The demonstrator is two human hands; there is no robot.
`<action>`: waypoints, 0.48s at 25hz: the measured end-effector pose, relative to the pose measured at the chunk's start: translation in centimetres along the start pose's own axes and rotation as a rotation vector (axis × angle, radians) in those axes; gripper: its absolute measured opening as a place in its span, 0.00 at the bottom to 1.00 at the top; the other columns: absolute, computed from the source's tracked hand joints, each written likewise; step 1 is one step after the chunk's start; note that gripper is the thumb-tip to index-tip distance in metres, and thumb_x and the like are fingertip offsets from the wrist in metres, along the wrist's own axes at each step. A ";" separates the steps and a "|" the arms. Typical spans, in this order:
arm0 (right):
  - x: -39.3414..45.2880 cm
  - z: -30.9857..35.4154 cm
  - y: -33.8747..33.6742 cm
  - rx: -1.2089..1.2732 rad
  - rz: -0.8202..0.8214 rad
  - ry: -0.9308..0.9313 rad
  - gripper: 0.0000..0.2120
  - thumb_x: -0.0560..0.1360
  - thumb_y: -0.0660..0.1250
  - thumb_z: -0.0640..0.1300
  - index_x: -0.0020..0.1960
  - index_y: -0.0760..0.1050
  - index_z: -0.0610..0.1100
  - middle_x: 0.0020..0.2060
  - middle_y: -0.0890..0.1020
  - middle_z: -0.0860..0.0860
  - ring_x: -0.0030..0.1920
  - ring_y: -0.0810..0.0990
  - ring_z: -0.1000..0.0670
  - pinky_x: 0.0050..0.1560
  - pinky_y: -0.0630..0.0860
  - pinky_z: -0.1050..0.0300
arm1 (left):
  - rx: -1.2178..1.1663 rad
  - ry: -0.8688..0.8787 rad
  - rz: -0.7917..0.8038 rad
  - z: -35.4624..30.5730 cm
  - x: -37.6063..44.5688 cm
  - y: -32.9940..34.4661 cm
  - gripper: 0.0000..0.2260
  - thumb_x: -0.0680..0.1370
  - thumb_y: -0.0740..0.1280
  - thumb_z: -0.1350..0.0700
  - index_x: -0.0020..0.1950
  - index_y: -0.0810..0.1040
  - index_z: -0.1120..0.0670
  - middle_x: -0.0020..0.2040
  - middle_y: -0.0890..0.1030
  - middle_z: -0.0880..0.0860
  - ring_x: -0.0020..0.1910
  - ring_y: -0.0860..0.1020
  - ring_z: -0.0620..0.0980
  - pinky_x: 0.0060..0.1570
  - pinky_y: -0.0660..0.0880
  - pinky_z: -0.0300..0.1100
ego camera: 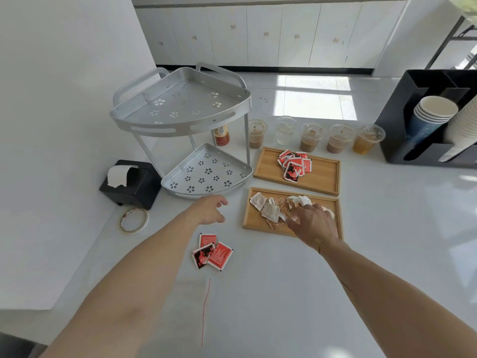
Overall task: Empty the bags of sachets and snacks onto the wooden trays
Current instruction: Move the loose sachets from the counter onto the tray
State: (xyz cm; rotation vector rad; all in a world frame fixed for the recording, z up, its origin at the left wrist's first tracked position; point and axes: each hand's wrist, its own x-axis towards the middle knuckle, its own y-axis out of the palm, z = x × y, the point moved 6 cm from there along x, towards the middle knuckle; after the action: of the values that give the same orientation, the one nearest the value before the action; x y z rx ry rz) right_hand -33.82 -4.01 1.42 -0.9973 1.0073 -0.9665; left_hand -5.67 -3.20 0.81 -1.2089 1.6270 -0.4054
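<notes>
My right hand [311, 223] lies spread, palm down, over the pale sachets [268, 209] on the near tray [251, 223]; whether it grips any I cannot tell. My left hand [209, 209] hovers open and empty. Red sachets [294, 165] fill the far tray [325, 177]. Three stray red sachets [213, 251] remain on the tabletop [284, 293]; I should gather them together and lift them across.

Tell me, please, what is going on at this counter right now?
A person is sorting sachets onto two wooden trays. The right hand rests over pale packets on the near tray; the left hand hovers open. Red sachets lie on the far tray, and three red sachets remain on the counter.
</notes>
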 end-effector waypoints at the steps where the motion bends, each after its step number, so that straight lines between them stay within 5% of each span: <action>1: -0.2 1.2 0.3 0.008 0.009 -0.026 0.18 0.78 0.59 0.58 0.60 0.78 0.51 0.56 0.82 0.50 0.62 0.72 0.45 0.58 0.70 0.47 | -0.002 -0.019 0.011 1.2 -0.6 -0.2 0.26 0.72 0.73 0.57 0.69 0.72 0.50 0.67 0.74 0.52 0.62 0.75 0.51 0.58 0.70 0.41; 6: -1.5 6.9 3.8 0.054 0.131 -0.117 0.19 0.76 0.62 0.60 0.62 0.77 0.52 0.56 0.82 0.51 0.62 0.73 0.46 0.58 0.72 0.50 | -0.049 -0.100 0.004 6.7 -3.6 -0.1 0.21 0.72 0.74 0.56 0.64 0.76 0.51 0.62 0.79 0.52 0.57 0.76 0.50 0.54 0.73 0.40; 12: -2.4 12.1 8.5 -0.070 0.316 -0.166 0.29 0.73 0.65 0.64 0.71 0.69 0.54 0.68 0.73 0.50 0.71 0.65 0.46 0.66 0.65 0.45 | 0.006 -0.115 -0.034 9.9 -5.7 3.3 0.19 0.70 0.74 0.50 0.60 0.77 0.48 0.59 0.79 0.50 0.56 0.76 0.50 0.56 0.75 0.48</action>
State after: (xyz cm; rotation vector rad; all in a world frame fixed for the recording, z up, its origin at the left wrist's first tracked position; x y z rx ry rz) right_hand -21.44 2.74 -3.61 -0.9257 1.0273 -0.5817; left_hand 0.97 5.94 -2.80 -1.2345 1.5084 -0.3553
